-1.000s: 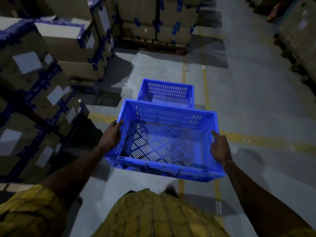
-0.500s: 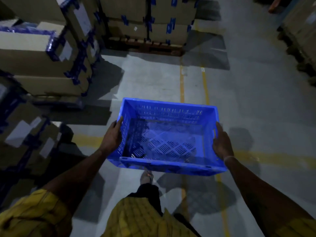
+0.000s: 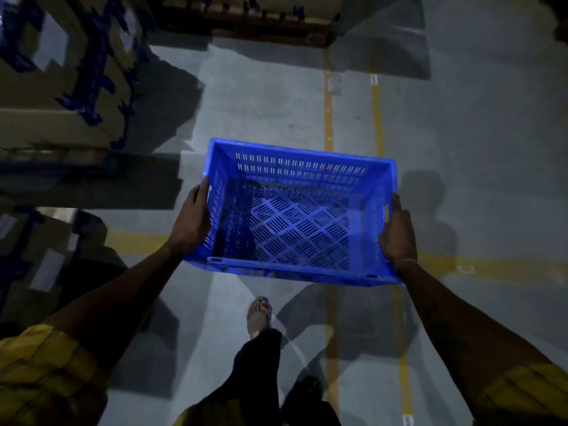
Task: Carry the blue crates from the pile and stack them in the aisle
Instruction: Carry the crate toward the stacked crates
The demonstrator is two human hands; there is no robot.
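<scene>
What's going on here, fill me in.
A person is carrying an empty blue crate down a warehouse aisle, one hand on each short side. The left hand and the right hand both grip its side walls, holding it off the grey floor. One foot is stepping forward. Stacked cardboard boxes stand to the left. No stack of crates is in view.

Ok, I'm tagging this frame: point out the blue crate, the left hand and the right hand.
blue crate point(image 3: 302, 238): head view, slotted floor.
left hand point(image 3: 191, 224): head view, back of hand.
right hand point(image 3: 398, 233): head view, back of hand.
</scene>
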